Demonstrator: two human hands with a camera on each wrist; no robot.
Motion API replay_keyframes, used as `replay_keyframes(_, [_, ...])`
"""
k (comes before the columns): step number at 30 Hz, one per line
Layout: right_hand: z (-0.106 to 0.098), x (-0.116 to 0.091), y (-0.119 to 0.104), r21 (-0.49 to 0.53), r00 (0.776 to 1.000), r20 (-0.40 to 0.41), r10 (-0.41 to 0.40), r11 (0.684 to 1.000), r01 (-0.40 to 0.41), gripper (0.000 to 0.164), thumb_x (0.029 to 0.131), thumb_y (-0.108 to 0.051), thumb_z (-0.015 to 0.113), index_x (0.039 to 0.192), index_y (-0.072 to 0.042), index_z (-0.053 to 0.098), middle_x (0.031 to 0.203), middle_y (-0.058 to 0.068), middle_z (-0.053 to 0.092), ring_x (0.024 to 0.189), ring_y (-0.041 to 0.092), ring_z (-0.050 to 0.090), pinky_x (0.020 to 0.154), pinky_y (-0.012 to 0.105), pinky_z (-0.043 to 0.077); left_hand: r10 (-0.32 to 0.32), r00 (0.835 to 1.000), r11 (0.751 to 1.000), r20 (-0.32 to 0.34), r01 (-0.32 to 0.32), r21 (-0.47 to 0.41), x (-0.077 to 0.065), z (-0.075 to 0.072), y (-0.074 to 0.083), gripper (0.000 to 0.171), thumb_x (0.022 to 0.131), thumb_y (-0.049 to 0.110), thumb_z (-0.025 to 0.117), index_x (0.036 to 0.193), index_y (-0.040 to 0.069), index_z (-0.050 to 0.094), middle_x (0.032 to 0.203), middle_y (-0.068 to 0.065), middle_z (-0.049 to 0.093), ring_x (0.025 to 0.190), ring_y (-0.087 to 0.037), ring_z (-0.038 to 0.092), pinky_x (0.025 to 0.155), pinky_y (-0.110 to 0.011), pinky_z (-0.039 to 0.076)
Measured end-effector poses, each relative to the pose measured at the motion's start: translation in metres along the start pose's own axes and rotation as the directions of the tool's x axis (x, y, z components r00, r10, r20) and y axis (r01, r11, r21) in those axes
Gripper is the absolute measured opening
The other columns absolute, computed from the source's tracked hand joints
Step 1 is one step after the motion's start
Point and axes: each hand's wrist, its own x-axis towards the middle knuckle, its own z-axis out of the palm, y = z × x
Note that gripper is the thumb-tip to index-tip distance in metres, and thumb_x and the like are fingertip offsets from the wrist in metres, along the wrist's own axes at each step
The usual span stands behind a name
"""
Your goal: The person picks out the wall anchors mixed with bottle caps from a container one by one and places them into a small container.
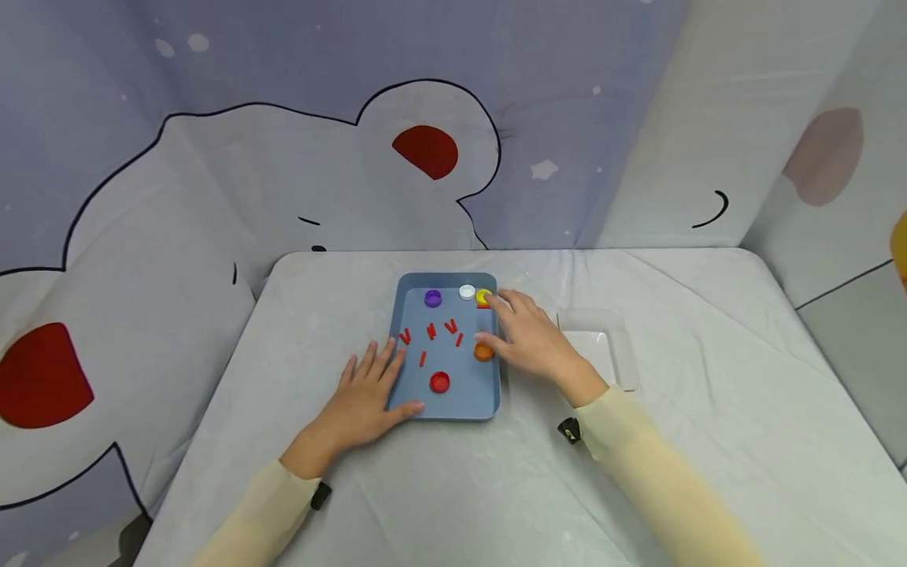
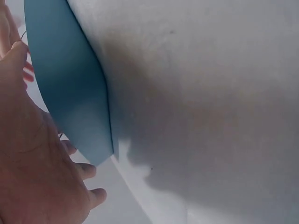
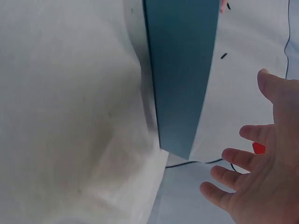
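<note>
A blue-grey tray lies on the cloth-covered table. Across its left rim rests my left hand, fingers spread and thumb over the front left corner. My right hand reaches over the right rim, its fingers apart, holding nothing in the right wrist view. Its fingertips are by a yellow cap and a red stick, while the thumb overlaps an orange cap. Several short red sticks lie scattered mid-tray. A purple cap, a white cap and a red cap are also there.
Right of the tray stands a clear plastic container with something white inside, partly hidden by my right forearm. A printed cloth hangs behind the table and along its sides.
</note>
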Motion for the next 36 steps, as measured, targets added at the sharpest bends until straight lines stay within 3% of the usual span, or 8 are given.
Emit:
replay_keyframes(17, [0.026, 0.012, -0.008, -0.028, 1.0, 0.014, 0.0, 1.0, 0.0, 0.073, 0.096, -0.055, 0.063, 0.151, -0.009, 0.048, 0.145, 0.014, 0.046, 0.128, 0.031, 0.043, 0.105, 0.049, 0.043, -0.024, 1.0, 0.998, -0.001, 0.024, 0.061, 0.0, 0.002, 0.007, 0.099, 0.091, 0.069, 0.057, 0.16, 0.006, 0.027, 0.169, -0.018, 0.011, 0.154, -0.046, 0.008, 0.119, -0.067, 0.01])
replay_keyframes(27, [0.036, 0.022, -0.016, -0.114, 0.999, 0.034, -0.022, 0.993, 0.025, 0.067, 0.092, -0.054, 0.069, 0.14, -0.009, 0.06, 0.123, 0.011, 0.057, 0.11, 0.027, 0.044, 0.089, 0.04, 0.044, -0.035, 0.999, 0.995, -0.009, 0.036, 0.091, 0.0, 0.005, 0.007, 0.098, 0.091, 0.071, 0.055, 0.16, 0.006, 0.028, 0.168, -0.021, 0.008, 0.154, -0.047, 0.007, 0.118, -0.068, 0.011])
replay_keyframes(36, [0.045, 0.029, -0.017, -0.153, 0.999, 0.036, 0.006, 0.988, 0.0, 0.057, 0.09, -0.049, 0.074, 0.13, -0.008, 0.067, 0.116, 0.011, 0.057, 0.11, 0.029, 0.044, 0.087, 0.041, 0.043, -0.046, 0.999, 0.995, 0.019, 0.044, 0.085, 0.001, 0.006, 0.007, 0.098, 0.091, 0.071, 0.054, 0.16, 0.006, 0.028, 0.169, -0.021, 0.005, 0.154, -0.046, 0.005, 0.119, -0.068, 0.009])
